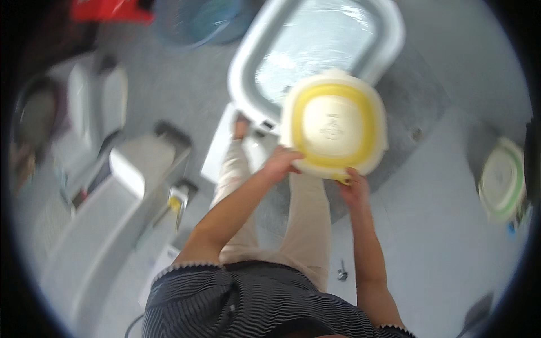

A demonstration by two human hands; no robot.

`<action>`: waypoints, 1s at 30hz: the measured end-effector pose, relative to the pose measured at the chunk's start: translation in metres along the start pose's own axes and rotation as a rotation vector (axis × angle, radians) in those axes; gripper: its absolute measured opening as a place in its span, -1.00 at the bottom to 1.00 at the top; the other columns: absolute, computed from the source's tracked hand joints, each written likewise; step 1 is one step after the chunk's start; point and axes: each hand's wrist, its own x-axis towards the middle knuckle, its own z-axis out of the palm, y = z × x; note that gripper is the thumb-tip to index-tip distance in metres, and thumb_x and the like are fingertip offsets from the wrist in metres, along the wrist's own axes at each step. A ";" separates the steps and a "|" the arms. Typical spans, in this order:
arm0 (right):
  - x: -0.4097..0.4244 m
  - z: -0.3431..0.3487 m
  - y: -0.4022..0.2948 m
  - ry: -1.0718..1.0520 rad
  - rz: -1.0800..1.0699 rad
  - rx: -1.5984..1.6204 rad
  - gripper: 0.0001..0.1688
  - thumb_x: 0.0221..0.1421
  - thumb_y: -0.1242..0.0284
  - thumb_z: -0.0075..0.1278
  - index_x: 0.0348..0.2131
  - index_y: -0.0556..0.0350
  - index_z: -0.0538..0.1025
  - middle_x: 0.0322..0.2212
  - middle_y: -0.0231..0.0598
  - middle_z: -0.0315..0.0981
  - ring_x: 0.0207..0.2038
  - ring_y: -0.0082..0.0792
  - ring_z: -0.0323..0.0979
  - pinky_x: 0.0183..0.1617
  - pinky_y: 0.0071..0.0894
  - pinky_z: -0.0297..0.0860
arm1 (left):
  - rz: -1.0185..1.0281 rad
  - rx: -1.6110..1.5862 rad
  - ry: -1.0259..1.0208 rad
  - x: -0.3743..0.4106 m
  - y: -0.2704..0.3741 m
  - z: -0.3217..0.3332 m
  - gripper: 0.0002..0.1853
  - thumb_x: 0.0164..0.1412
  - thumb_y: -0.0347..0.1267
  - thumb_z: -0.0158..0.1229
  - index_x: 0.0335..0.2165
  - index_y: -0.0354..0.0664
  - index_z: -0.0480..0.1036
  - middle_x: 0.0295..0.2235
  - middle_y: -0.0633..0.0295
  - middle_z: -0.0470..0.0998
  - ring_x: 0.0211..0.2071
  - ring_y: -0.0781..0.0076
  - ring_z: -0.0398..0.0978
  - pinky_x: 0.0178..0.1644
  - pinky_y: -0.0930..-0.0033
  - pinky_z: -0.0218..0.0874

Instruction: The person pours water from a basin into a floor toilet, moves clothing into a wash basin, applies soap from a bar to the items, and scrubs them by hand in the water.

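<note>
With both hands I hold a folding basin, cream with a yellow ring, its flat marked face toward me. My left hand grips its lower left rim. At the lower rim, beside a small yellow loop, are the fingers of my right hand. Beyond the basin stands a large white and grey tub with clear water in it. The basin overlaps the tub's near right end in view; whether they touch I cannot tell.
A round translucent bluish tub and a red object are at the top left. White blurred furniture-like pieces line the left. Another basin, white with a green ring, is at the right. A small metal object lies on the floor.
</note>
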 end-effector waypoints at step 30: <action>-0.044 0.071 0.029 -0.089 0.292 -1.161 -0.43 0.05 0.37 -0.06 0.04 0.09 0.19 -0.13 -0.11 0.32 -0.21 -0.22 0.43 -0.32 -0.31 0.42 | 0.785 -1.017 0.976 -0.277 -0.096 -0.511 -0.79 -0.02 -0.48 0.01 -0.31 -0.26 0.35 -0.40 0.19 0.50 -0.45 0.30 0.49 -0.51 0.40 0.35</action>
